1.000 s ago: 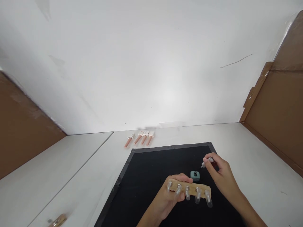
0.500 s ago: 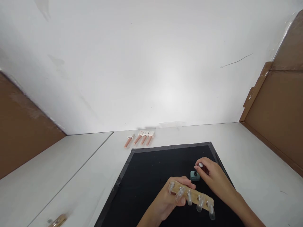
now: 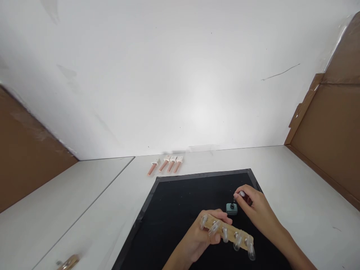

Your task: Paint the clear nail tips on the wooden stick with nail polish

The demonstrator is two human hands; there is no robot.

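My left hand (image 3: 198,234) is closed around a wooden strip (image 3: 229,229). Clear nail tips (image 3: 237,242) stick out along the strip on small metal mounts. To the right, my right hand (image 3: 254,202) pinches a nail polish brush by its round-ended handle (image 3: 242,194); the fingers cover much of it. Just left of these fingers stands a small teal nail polish bottle (image 3: 231,210) with an uncovered black neck. The thin brush end shows faintly by the neck; whether it touches the rim I cannot tell.
A black mat (image 3: 180,202) with a grey border lies under both hands on the white table (image 3: 112,210). Several white bottles with pink handles (image 3: 171,165) lie behind the mat. A wooden piece (image 3: 69,262) is at the lower left. Cardboard panels (image 3: 332,131) flank the space.
My right hand has shifted slightly up and right, drawing the brush away from the bottle's neck, which shows more now. The left hand and strip have hardly moved.
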